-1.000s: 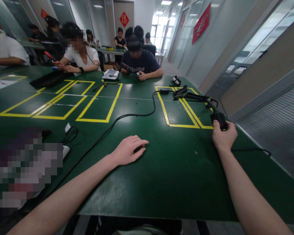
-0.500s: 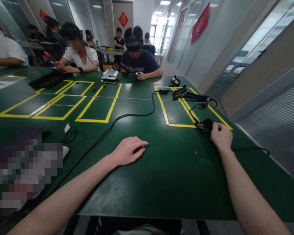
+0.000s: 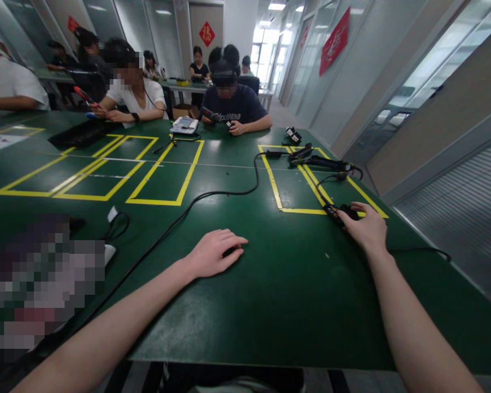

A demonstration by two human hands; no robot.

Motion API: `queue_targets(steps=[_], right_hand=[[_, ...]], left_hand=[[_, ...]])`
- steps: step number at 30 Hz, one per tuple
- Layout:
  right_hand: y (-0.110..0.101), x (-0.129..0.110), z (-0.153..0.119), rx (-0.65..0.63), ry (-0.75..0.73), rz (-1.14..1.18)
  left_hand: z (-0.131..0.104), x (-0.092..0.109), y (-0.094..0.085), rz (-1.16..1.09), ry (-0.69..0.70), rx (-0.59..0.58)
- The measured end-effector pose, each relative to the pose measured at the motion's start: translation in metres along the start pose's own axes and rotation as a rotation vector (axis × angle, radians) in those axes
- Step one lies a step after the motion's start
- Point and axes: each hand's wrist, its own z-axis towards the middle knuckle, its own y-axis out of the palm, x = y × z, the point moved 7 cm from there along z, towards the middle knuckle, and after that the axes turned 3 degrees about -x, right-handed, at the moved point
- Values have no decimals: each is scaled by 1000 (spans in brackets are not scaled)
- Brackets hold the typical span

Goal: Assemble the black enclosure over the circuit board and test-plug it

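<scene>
My left hand (image 3: 216,251) lies on the green table (image 3: 262,316), palm down. Its fingers are stretched out, the thumb stands a little apart, and it holds nothing. Over at the right, my right hand (image 3: 368,229) is on a small black device (image 3: 349,212) with a cord. The thumb is on the device's near left part and the fingers curve over its right side, hiding some of it. What kind of device it is I cannot make out. Just beyond it lies a long black tool (image 3: 323,161) with a looped cord.
A black cable (image 3: 204,194) runs across the table towards the near left. Yellow tape (image 3: 155,203) marks rectangles. A black tray (image 3: 82,132), a white device (image 3: 184,125) and a small black-and-white object (image 3: 293,134) lie farther back. Co-workers sit opposite; one person (image 3: 233,103) handles small parts.
My right hand has shifted slightly left along the black device, and its thumb and fingers have spread from a closed grip at the right end. My left hand has stayed in place.
</scene>
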Motion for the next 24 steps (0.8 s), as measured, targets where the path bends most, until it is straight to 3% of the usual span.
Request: queue_targets(steps=[5, 9, 11, 15, 19, 24], right_hand=[[-6, -21, -5, 16, -45, -83], [-21, -31, -10, 130, -74, -27], [-27, -31, -11, 178, -50, -12], [-29, -28, -11, 159, 20, -35], [-36, -30, -13, 253, 35, -66], [-35, -30, -12, 205, 38, -86]], left_hand=[[0, 0, 0, 9, -15, -14], [0, 0, 0, 8, -16, -15], [0, 0, 0, 7, -11, -14], [-1, -1, 1, 1, -10, -19], [0, -1, 1, 3, -19, -27], [0, 0, 0, -2, -21, -32]])
